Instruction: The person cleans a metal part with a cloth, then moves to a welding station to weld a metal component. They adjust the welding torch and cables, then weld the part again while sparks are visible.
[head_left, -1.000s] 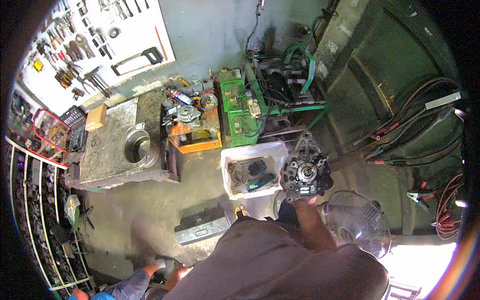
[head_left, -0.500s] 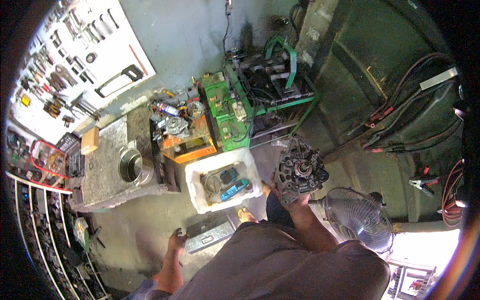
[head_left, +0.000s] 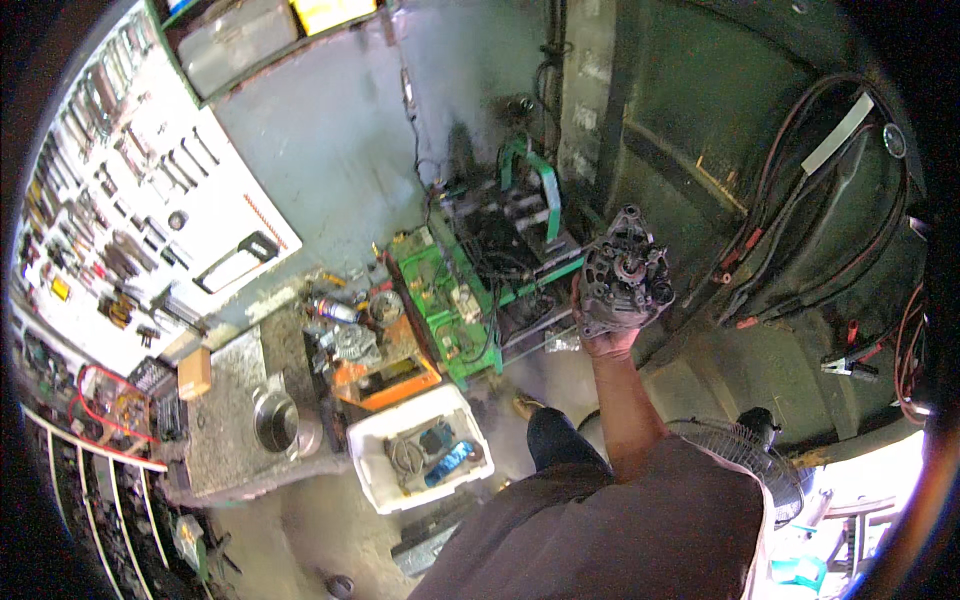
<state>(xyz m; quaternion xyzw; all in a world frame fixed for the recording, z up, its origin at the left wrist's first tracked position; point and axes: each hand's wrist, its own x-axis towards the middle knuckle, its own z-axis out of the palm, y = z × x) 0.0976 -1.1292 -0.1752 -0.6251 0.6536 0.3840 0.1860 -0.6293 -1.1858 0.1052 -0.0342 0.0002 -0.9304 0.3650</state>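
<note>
No words, numbers or signs can be read. The can (head_left: 338, 311) bears a coloured label too small and blurred to make out; the yellow box (head_left: 335, 12) glares too brightly to show lettering.

Machine part (head_left: 625, 290): grey with black sections; crate (head_left: 372, 465): white; power tool (head_left: 450, 463): bright blue; box (head_left: 400, 388): orange; stand handle (head_left: 552, 190): green; shirt (head_left: 610, 520): plain brownish grey; trousers (head_left: 560, 440): dark blue
</note>
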